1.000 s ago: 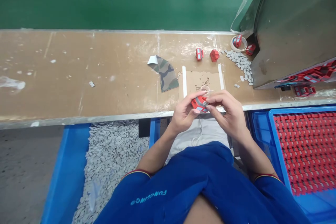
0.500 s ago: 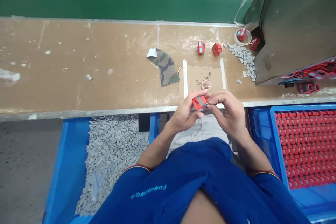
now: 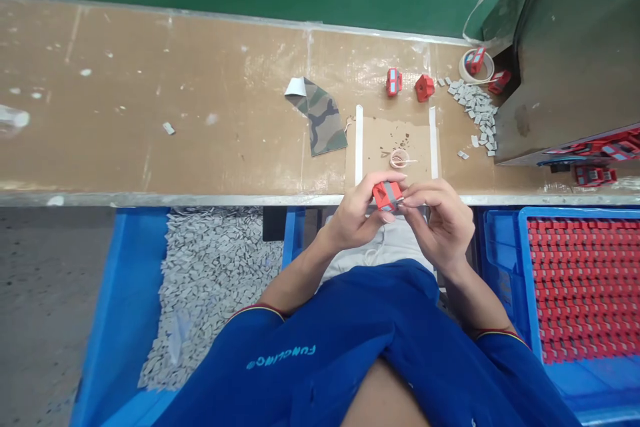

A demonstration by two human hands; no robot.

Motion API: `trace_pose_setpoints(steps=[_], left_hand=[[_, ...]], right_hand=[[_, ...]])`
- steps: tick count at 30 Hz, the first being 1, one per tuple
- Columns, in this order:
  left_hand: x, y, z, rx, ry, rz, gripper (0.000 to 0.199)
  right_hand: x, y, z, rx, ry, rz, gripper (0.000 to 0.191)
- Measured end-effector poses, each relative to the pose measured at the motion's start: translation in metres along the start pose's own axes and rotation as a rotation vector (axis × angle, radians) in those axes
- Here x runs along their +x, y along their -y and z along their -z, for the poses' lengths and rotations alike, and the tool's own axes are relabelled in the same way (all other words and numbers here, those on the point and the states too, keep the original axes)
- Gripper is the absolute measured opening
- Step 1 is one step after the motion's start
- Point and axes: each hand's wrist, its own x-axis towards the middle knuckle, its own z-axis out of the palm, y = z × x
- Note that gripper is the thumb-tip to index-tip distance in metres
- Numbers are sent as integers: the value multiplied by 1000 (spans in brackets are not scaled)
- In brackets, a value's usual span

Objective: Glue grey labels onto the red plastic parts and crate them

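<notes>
My left hand (image 3: 353,217) grips a small red toy vehicle body (image 3: 383,195) with a grey band across it, held over the table's front edge. Thumb and fingers of my right hand (image 3: 445,223) are pinched together at the right side of the toy. A tiny pale or grey bit shows at those fingertips, too small to name. Just beyond the hands stands a small round cup (image 3: 399,159) with a thin white stick in it. Farther back are two more red toy pieces, one with light windows (image 3: 393,82) and one turned differently (image 3: 425,88).
Small grey tiles (image 3: 475,107) lie beside a tape roll (image 3: 463,71) at right. A camouflage-patterned piece (image 3: 327,123) lies left of the cup. Below the table are a blue bin (image 3: 105,320) of grey pieces and a blue crate (image 3: 525,267) with rows of red parts.
The camera view has tilted and shifted slightly. Both hands stay at the red toy, with the right fingertips still at its side; the toy has turned a little.
</notes>
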Motion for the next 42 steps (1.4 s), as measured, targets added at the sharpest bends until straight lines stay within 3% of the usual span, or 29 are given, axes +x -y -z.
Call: trace_pose_setpoints(steps=[5, 10, 17, 22, 28, 36, 42], left_hand=[[-5, 0, 0, -81, -9, 125, 60], [-14, 6, -3, -225, -67, 255, 61], [-16, 10, -7, -407, -32, 392, 66], [-16, 16, -1, -411, -3, 384, 67], [-15, 17, 9, -209, -11, 315, 59], [-11, 14, 8, -178, 18, 194, 48], [-15, 13, 7, -177, 32, 170, 51]], right_hand=[[-4, 0, -5, 4, 11, -139, 12], [-8, 0, -5, 37, 64, -168, 17], [-7, 5, -4, 52, 99, -177, 18], [-8, 4, -4, 49, 117, -160, 21], [-17, -2, -8, 62, 80, -165, 44], [-14, -3, -11, -65, 9, -15, 18], [-21, -5, -14, -195, -58, 92, 21]])
